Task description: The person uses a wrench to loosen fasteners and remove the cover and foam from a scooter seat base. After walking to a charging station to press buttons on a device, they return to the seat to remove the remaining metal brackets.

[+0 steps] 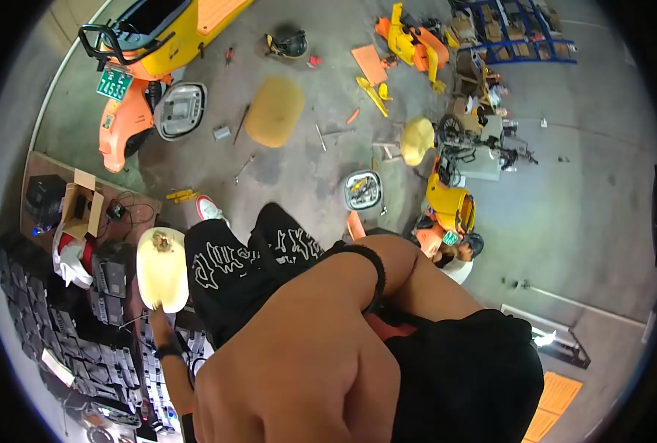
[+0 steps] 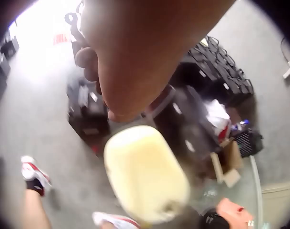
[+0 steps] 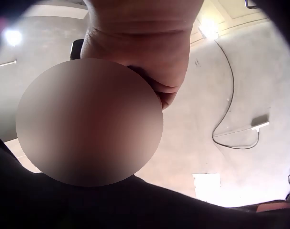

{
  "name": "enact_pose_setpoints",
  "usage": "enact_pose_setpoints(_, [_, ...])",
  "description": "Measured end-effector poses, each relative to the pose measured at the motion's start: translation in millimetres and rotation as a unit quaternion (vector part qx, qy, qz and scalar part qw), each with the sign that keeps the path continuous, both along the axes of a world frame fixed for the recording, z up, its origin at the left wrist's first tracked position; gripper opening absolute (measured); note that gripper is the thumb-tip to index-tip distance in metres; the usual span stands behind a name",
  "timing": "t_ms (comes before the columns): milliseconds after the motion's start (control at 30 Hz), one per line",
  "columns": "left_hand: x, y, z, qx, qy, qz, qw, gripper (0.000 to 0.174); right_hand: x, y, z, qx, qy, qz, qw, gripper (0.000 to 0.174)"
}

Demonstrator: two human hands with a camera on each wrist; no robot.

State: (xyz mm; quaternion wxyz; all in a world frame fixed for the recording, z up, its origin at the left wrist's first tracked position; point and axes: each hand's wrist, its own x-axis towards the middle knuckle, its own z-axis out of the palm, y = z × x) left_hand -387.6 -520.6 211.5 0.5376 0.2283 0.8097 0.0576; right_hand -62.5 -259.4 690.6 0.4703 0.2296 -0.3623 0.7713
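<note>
A pale yellow foam pad (image 1: 162,266) with a dark worn spot at one end lies face-on beside the person's leg; the left wrist view shows the same pad (image 2: 147,176). My left hand (image 1: 160,323) grips its near edge, the fingertips partly hidden; in the left wrist view the blurred left hand (image 2: 130,62) reaches to that edge. My right hand (image 1: 291,362) is raised close to the head camera, its back showing and its fingers cut off by the frame. The right wrist view shows the right hand's base (image 3: 140,43) beside a blurred oval.
Stacked black cases (image 1: 70,317) and an open cardboard box (image 1: 85,207) stand at the left. Another foam pad (image 1: 275,111), a helmet (image 1: 288,44), tools and a parts tray (image 1: 363,190) lie on the floor. A person (image 1: 461,258) crouches by orange-yellow scooter parts.
</note>
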Motion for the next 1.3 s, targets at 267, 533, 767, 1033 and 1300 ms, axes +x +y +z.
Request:
enact_pose_setpoints(267, [126,284,166,0.288,-0.074,-0.025,0.955,0.031,18,145,25,0.052,-0.157,0.086,0.983,0.020])
enact_pose_setpoints(533, [208,301,129,0.002,-0.010,-0.070,0.997,0.049,185,409,-249,0.291,-0.875,0.179,0.343,0.040])
enact_pose_setpoints(767, [342,335,151,-0.065,-0.227,0.285,0.929,0.026,215,497,-327,0.400,-0.758,0.387,0.341,0.036])
enact_pose_setpoints(1033, [376,404,186,0.060,-0.612,0.056,0.787,0.023,179,512,-308,0.347,-0.541,0.755,0.129,0.031])
enact_pose_setpoints(1300, [263,480,-92,0.132,0.096,0.095,0.982,0.018,109,428,-512,0.523,-0.308,0.794,0.015,0.030])
